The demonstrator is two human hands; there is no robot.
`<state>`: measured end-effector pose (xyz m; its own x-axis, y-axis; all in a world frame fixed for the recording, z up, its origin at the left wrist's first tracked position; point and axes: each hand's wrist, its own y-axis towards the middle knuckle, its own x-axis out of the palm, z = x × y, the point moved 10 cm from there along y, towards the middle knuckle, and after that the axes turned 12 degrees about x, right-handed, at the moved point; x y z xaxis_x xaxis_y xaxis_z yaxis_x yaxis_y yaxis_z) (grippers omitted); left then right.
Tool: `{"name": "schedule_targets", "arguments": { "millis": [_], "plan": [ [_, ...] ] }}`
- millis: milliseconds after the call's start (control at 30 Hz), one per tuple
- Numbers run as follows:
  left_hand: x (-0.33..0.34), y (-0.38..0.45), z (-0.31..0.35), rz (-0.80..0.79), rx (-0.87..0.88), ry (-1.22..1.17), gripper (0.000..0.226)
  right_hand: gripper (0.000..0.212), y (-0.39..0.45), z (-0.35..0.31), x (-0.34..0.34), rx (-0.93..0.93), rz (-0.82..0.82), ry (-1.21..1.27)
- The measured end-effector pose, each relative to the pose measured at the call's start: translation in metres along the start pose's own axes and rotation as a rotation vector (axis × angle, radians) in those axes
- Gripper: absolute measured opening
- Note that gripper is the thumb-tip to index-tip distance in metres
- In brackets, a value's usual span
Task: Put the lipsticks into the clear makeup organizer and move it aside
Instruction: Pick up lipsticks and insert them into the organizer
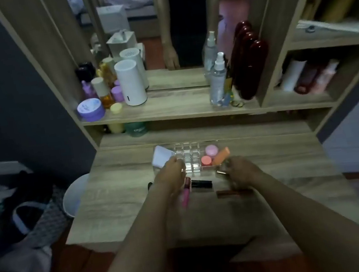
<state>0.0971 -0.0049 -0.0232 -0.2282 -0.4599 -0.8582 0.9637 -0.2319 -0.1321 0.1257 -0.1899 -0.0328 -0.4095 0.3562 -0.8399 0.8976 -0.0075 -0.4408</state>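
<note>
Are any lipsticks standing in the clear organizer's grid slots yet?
No: the clear acrylic makeup organizer's grid slots look empty, and the black lipstick tube lies on the wooden desk.

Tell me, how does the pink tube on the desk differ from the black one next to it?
The pink tube is bright pink; the black tube is dark. The pink tube points toward the person, while the black tube lies crosswise. The left hand partly covers the pink tube's far end; the black tube lies in the open between the hands. Both lie flat on the desk, outside the clear organizer.
</note>
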Motion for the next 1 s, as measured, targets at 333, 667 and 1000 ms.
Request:
{"name": "schedule_targets", "arguments": {
  "millis": [333, 667, 1000],
  "plan": [
    [0.024, -0.002, -0.031, -0.031, -0.162, -0.096, 0.017, 0.046, 0.019, 0.041, 0.002, 0.163, 0.008, -0.183],
    [0.042, 0.001, -0.031, -0.058, -0.182, -0.037, 0.028, 0.037, 0.024, 0.059, 0.012, 0.234, -0.015, -0.203],
    [0.014, 0.007, -0.046, -0.014, -0.169, -0.172, 0.013, 0.016, 0.034, 0.05, -0.041, 0.116, -0.009, 0.053]
  ]
}}
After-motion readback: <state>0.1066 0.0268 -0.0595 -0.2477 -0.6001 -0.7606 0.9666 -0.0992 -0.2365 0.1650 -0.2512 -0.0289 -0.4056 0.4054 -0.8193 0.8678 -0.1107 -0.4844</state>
